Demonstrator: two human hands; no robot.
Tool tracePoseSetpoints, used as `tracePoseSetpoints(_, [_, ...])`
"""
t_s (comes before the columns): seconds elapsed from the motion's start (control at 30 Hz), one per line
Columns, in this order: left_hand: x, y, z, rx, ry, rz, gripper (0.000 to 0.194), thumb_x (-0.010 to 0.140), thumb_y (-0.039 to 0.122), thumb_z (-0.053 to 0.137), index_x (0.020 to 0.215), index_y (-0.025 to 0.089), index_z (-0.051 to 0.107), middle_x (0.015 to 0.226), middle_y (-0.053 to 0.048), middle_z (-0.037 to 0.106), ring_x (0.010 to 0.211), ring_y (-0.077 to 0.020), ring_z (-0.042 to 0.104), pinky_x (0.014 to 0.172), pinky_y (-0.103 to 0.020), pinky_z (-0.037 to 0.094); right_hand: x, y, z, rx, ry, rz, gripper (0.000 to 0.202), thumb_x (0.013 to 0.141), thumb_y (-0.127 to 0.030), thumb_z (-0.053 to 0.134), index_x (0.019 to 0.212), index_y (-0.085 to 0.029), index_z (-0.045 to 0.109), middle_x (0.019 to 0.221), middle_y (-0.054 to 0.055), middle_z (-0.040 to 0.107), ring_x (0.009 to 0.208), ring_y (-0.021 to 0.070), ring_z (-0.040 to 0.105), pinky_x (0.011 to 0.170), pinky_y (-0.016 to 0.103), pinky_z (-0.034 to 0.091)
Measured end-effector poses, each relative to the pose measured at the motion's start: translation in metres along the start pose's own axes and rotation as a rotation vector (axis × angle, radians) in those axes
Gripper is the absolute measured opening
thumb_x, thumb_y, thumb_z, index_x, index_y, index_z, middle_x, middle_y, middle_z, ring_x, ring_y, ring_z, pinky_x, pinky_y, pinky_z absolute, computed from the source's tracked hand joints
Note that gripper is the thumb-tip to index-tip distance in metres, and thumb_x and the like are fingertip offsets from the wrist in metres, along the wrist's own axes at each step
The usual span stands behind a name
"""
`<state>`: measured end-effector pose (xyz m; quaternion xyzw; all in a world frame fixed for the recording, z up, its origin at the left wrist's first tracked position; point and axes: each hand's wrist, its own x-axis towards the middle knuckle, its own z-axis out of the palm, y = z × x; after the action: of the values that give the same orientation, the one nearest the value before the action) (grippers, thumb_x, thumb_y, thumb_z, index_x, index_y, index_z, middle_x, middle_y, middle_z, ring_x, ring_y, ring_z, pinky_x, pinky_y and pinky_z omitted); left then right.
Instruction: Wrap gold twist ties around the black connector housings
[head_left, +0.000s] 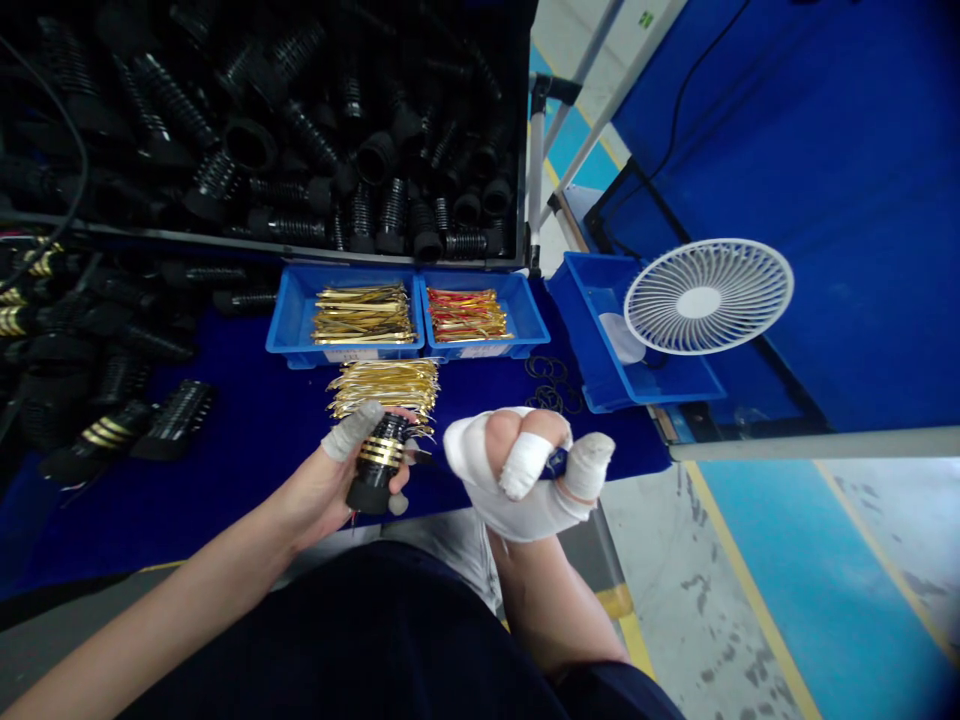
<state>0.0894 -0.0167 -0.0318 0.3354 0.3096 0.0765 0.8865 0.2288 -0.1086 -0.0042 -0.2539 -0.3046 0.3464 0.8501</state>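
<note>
My left hand (337, 490), its thumb wrapped in grey tape, grips a black ribbed cylinder (379, 465) with gold bands round its middle. My right hand (525, 465) is apart from it, to the right. It wears a white fingerless covering with tape on the fingers, and these are curled. Something small and dark shows between finger and thumb, too small to name. Just beyond my left hand lies a pile of gold strips (386, 385). Black rings (547, 398) lie on the blue cloth beyond my right hand.
A blue bin (279, 335) holds gold strips, and the adjoining blue bin (536, 330) holds red and gold ones. A large black crate (517, 225) of ribbed black parts stands behind. More such parts (176, 420) lie left. At right, a white fan (709, 297) stands by another blue bin (600, 385).
</note>
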Motion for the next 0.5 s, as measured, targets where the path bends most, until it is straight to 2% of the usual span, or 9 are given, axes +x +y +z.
tracePoseSetpoints(0.1, [-0.004, 0.0, -0.002, 0.167, 0.031, 0.003, 0.064, 0.072, 0.031, 0.086, 0.127, 0.027, 0.055, 0.096, -0.004, 0.063, 0.074, -0.0161, 0.058, 0.059, -0.026, 0.051, -0.001, -0.003, 0.001, -0.026, -0.102, -0.016, 0.066, 0.098, -0.063, 0.04, 0.048, -0.022, 0.054, 0.037, -0.005, 0.03, 0.034, 0.0106, 0.034, 0.043, 0.028, 0.036])
tracePoseSetpoints(0.17, [-0.006, -0.002, -0.002, 0.257, 0.033, 0.006, 0.073, 0.067, 0.024, 0.09, 0.129, 0.029, 0.052, 0.103, -0.005, 0.063, 0.082, -0.0181, 0.061, 0.065, -0.027, 0.053, -0.003, -0.002, 0.002, -0.024, -0.178, -0.023, 0.065, 0.099, -0.062, 0.038, 0.052, -0.022, 0.057, 0.039, -0.003, 0.033, 0.037, 0.012, 0.037, 0.045, 0.029, 0.036])
tracePoseSetpoints(0.27, [-0.007, -0.006, -0.003, 0.307, 0.024, 0.016, 0.07, 0.07, 0.026, 0.088, 0.129, 0.029, 0.051, 0.108, -0.006, 0.063, 0.085, -0.0187, 0.062, 0.069, -0.029, 0.053, -0.007, 0.0, 0.002, -0.034, -0.221, -0.039, 0.063, 0.1, -0.06, 0.037, 0.056, -0.022, 0.06, 0.04, -0.003, 0.033, 0.038, 0.0123, 0.036, 0.046, 0.029, 0.037])
tracePoseSetpoints(0.37, [-0.006, -0.009, -0.004, 0.34, 0.032, 0.03, 0.064, 0.073, 0.029, 0.086, 0.127, 0.029, 0.052, 0.11, -0.006, 0.062, 0.084, -0.0172, 0.061, 0.068, -0.027, 0.051, -0.01, 0.001, 0.0, -0.072, -0.224, -0.033, 0.061, 0.099, -0.061, 0.04, 0.057, -0.023, 0.063, 0.04, -0.003, 0.034, 0.038, 0.0121, 0.037, 0.046, 0.029, 0.039])
tracePoseSetpoints(0.5, [-0.006, -0.009, -0.003, 0.416, 0.055, 0.043, 0.051, 0.08, 0.03, 0.078, 0.124, 0.027, 0.054, 0.091, -0.001, 0.061, 0.068, -0.0126, 0.055, 0.061, -0.025, 0.046, -0.013, 0.005, -0.004, -0.106, -0.232, 0.021, 0.061, 0.094, -0.067, 0.044, 0.056, -0.024, 0.065, 0.038, -0.003, 0.034, 0.038, 0.0126, 0.039, 0.047, 0.029, 0.04])
